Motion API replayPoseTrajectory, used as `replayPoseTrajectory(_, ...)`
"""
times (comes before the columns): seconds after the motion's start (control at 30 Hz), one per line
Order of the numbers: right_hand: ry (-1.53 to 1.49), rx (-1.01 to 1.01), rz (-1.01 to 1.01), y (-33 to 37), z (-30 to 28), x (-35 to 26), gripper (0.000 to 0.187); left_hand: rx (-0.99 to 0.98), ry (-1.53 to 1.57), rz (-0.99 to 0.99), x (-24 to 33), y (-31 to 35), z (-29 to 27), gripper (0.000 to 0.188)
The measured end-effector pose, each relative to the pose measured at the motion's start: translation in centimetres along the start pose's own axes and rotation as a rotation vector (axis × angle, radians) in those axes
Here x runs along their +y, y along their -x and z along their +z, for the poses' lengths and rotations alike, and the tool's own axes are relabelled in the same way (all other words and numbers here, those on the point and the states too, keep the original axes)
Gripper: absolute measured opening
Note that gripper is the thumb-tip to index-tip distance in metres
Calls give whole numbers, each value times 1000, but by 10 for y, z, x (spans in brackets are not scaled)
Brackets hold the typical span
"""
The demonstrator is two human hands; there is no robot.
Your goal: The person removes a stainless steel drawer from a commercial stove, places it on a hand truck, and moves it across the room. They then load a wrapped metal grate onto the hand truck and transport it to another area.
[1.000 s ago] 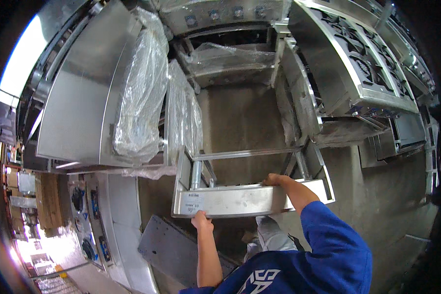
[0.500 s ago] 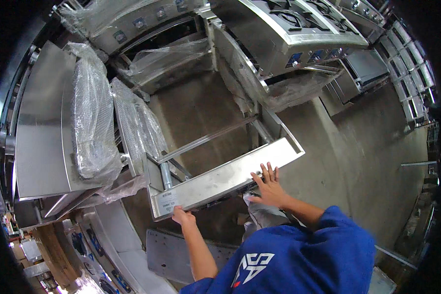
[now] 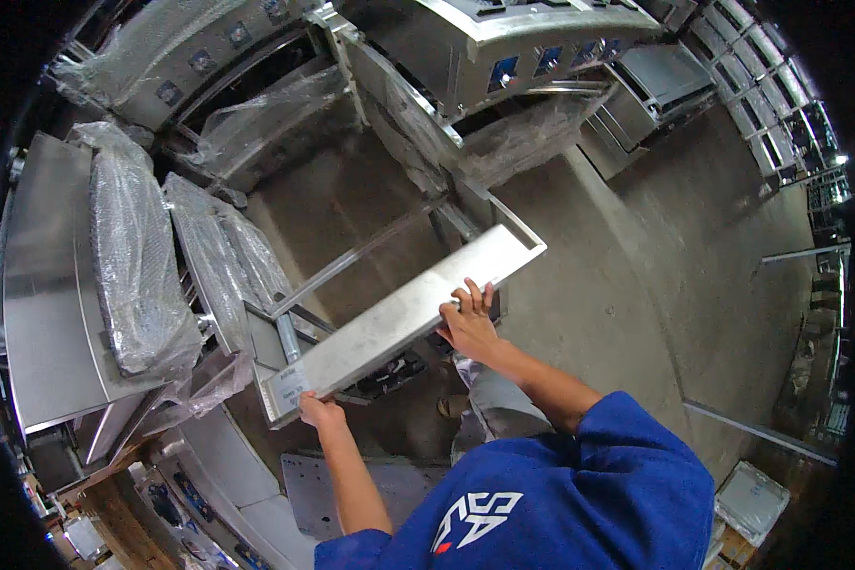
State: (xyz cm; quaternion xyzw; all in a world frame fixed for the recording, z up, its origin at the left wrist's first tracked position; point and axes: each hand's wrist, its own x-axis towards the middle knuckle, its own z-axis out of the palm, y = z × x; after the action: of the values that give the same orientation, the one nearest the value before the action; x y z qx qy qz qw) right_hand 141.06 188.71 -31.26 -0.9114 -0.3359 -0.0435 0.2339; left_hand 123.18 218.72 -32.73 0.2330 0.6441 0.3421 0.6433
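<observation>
A long stainless steel panel (image 3: 399,309) forms the top of a metal frame in front of me, slanting from lower left to upper right. A pale label is stuck on its left end. My left hand (image 3: 323,412) is closed on the near edge by that label, thumb on top. Farther right, my right hand (image 3: 469,321) grips the same edge, its fingers bent over the top face and its thumb hidden. Beyond the panel runs a tubular crossbar (image 3: 356,255), with a short round leg (image 3: 288,337) at the left. Dark parts show under the near edge.
Bubble-wrapped metal pieces (image 3: 142,256) and a steel cabinet (image 3: 47,275) stand at left. A gas range (image 3: 532,57) and film-wrapped equipment (image 3: 199,66) are at the back. A grey perforated plate (image 3: 361,489) lies near me; a metal bar (image 3: 760,432) lies on the floor (image 3: 627,285) at right.
The right end of the panel has swung farther away, making its slant steeper. My right hand has gone from lying spread to curling over the edge. The whole view has shifted.
</observation>
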Motion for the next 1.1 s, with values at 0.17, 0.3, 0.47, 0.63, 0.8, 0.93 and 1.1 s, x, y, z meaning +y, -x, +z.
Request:
replayPoseTrajectory(0.17,26,-18,-14,-49,2,3,44,-103,-21,6,7,-44,31,57)
replayPoseTrajectory(0.3,11,-37,-26,-91,14,5,45,-103,6,23,16,-77,63,52)
replayPoseTrajectory(0.47,25,-57,-46,-135,31,19,46,-68,-42,28,27,-96,105,50)
replayPoseTrajectory(0.63,34,-47,-128,-201,46,24,32,-111,-83,41,44,-118,148,46)
replayPoseTrajectory(0.8,33,14,-153,-231,69,45,27,-42,-62,33,38,-141,187,41)
replayPoseTrajectory(0.93,-27,-8,-194,-262,84,40,27,-72,-91,45,50,-153,194,45)
replayPoseTrajectory(1.1,6,21,-214,-280,104,52,32,-102,-93,55,45,-151,214,60)
